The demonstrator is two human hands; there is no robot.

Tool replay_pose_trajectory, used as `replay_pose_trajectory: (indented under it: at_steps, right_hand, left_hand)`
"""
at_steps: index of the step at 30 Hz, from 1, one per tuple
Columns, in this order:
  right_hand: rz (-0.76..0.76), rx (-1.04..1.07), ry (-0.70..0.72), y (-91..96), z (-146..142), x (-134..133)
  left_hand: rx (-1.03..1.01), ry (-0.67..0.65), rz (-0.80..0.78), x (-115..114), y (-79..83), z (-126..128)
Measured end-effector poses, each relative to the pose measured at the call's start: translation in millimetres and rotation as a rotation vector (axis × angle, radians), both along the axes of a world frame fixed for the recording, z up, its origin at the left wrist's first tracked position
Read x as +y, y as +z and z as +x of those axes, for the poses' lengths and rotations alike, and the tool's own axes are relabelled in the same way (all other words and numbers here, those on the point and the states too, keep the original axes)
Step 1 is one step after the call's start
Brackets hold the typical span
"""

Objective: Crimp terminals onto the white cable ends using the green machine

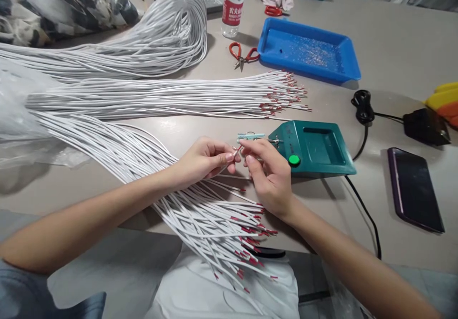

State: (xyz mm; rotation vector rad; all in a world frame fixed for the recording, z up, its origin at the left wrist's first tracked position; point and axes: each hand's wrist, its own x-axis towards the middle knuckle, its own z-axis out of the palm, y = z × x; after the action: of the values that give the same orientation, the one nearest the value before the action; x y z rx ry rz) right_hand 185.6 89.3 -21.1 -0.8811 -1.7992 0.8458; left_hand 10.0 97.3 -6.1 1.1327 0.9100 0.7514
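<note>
Near the middle of the table, my left hand (211, 159) pinches a white cable (224, 168) close to its red-tipped end. My right hand (270, 171) faces it, its fingers bent around that same cable end; whether they press on it is hard to make out. Just beyond my right fingertips is the front of a green machine (318, 147) with a lit green button (294, 160) and a pale blue piece (250, 137) at its nose. Under my left forearm a loose bundle of white cables (200, 214) fans out, red ends hanging over the table edge.
A second cable bundle (161, 97) lies straight behind my hands, with a coiled one (171, 33) farther back. Red-handled snips (241, 59), a blue tray (307, 66), a bottle (233, 9), a black adapter (425, 126) and a phone (415, 190) stand around.
</note>
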Motion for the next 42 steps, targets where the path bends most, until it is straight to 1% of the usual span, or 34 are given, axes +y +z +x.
replay_pose_trajectory:
  at_steps: [6,10,14,18,26,28,31,35,37,42]
  right_hand:
    - [-0.011,0.007,-0.009,-1.6,1,0]
    - [-0.015,0.013,-0.058,-1.1,0,-1]
    - [-0.099,0.068,-0.091,1.2,-1,-2]
    - [-0.227,0.132,-0.057,3.9,-2,-1]
    - [-0.326,0.120,0.036,7.4,-3,0]
    - [-0.336,0.115,0.043,6.5,-2,-1]
    - [-0.358,0.107,0.013,4.9,-2,-1]
    - [-0.441,0.192,-0.057,6.1,-3,-1]
    - [-0.457,0.211,-0.072,8.0,-4,-1]
    - [-0.417,0.185,-0.022,10.1,-3,-2]
  left_hand:
    - [-0.020,0.026,-0.034,0,-1.6,-1]
    - [-0.032,0.028,-0.039,1,-1.7,-1]
    - [-0.043,0.003,-0.001,0,-2.0,-1]
    - [-0.008,-0.043,0.041,-1,-1.1,-1]
    - [0.045,-0.121,0.110,-2,2.6,0]
    - [0.048,-0.116,0.121,-2,3.4,0]
    - [0.054,-0.091,0.123,-2,3.7,1]
    - [0.086,0.016,0.152,-2,2.1,2]
    - [0.104,0.046,0.173,-3,1.4,3]
    - [0.130,0.060,0.180,-4,2.1,3]
